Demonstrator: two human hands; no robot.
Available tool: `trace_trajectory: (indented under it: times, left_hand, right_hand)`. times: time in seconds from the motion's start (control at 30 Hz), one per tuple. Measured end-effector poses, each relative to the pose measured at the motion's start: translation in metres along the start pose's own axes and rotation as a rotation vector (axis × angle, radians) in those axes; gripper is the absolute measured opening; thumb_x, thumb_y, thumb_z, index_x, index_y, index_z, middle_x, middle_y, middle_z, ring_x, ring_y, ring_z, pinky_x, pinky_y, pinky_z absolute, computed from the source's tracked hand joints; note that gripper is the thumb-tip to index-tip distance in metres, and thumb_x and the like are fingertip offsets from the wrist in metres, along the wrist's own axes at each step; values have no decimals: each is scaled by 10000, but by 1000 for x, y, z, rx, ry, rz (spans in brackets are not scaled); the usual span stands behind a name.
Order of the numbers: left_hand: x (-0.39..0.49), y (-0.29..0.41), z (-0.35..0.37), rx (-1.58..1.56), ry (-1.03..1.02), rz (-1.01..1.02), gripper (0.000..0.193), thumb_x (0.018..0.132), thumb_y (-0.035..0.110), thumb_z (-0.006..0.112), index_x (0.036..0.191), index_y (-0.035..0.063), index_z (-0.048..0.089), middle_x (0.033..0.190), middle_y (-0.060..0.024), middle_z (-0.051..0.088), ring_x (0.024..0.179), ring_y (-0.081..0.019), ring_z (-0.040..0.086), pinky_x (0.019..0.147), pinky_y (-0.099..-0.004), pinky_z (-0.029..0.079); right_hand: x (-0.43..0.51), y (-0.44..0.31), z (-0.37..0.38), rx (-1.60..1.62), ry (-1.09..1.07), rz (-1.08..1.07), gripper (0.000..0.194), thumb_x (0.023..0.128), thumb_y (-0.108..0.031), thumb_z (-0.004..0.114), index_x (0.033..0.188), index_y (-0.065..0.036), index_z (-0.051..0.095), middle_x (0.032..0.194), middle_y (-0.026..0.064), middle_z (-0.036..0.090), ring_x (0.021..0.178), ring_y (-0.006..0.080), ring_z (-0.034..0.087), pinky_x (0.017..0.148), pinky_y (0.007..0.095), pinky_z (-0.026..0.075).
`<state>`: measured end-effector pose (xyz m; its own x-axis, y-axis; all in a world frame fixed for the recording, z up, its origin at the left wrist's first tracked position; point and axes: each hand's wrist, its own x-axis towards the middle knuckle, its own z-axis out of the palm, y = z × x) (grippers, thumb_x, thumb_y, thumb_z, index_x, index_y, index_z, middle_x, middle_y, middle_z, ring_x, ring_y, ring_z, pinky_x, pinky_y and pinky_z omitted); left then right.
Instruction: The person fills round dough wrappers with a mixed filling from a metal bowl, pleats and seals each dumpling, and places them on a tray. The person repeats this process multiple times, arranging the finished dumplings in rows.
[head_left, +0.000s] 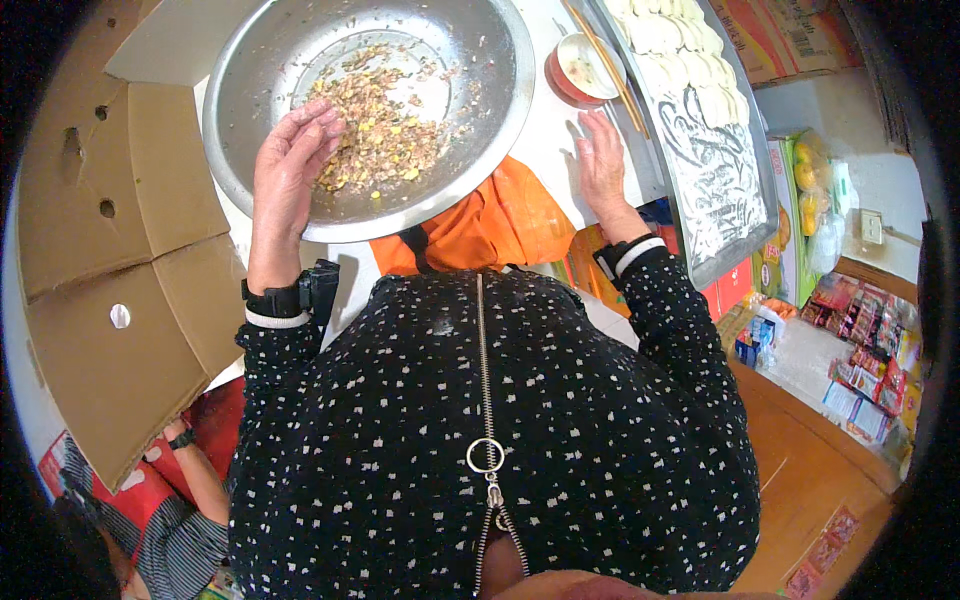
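Observation:
A large metal basin (491, 154) sits in front of me with a crumbly filling (382, 139) of chopped meat and yellow bits in it. My left hand (289, 157) hangs over the basin's near left side, fingers curled and whitish with powder; its palm side is hidden. Nothing shows in my right hand (602, 165), which is held with its fingers extended by the white tabletop (546, 161). Just beyond its fingertips stands a red bowl (559, 81) with pale contents, and wooden chopsticks (600, 45) lie across the bowl's right edge.
On the right, a metal tray (712, 184) dusted with flour carries rows of dumplings (675, 52) at its far end. An orange bag (499, 217) is by the basin's near edge. Cardboard (90, 300) rises at left, where another person's arm (196, 469) shows below.

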<state>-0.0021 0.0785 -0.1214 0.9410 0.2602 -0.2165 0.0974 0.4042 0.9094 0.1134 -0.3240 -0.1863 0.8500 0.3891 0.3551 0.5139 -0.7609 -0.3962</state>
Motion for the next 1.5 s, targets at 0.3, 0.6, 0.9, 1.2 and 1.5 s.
trace_trajectory:
  times: [0.3, 0.6, 0.9, 1.2, 1.5]
  left_hand:
    - [1, 5, 7, -5, 45, -16, 321, 956, 94, 564, 1251, -32, 538, 1143, -102, 616, 1022, -173, 620, 887, -289, 503]
    - [-1, 1, 3, -16, 78, -46, 313, 963, 104, 554, 1242, -38, 541, 1166, -118, 613, 1052, -192, 616, 938, -307, 489]
    - [0, 7, 7, 23, 46, -42, 330, 965, 105, 549, 1255, -51, 521, 1211, -128, 589, 1059, -197, 614, 935, -303, 493]
    - [1, 4, 4, 19, 38, -46, 328, 960, 93, 552, 1256, -46, 522, 1192, -126, 601, 1049, -195, 616, 921, -303, 501]
    - [2, 4, 5, 26, 50, -20, 320, 961, 95, 551, 1247, -46, 532, 1168, -116, 609, 1028, -179, 611, 909, -289, 495]
  right_hand:
    - [2, -7, 7, -61, -135, -122, 342, 893, -84, 566, 1234, -69, 552, 1287, 168, 517, 1265, 356, 453, 1033, 440, 379]
    - [25, -29, 31, -394, -294, -192, 337, 915, -114, 557, 1246, -64, 524, 1400, 176, 419, 1374, 375, 315, 1081, 558, 275]
    - [20, -17, 24, -113, -217, -74, 383, 931, -116, 521, 1309, -59, 497, 1410, 156, 429, 1364, 341, 350, 1086, 482, 320]
    - [9, -20, 19, -237, -334, -247, 443, 926, -263, 558, 1344, -132, 489, 1428, 131, 406, 1413, 325, 253, 1150, 533, 174]
    - [8, -20, 19, -196, -268, -185, 478, 902, -295, 568, 1355, -164, 490, 1436, 132, 403, 1407, 332, 270, 1133, 557, 187]
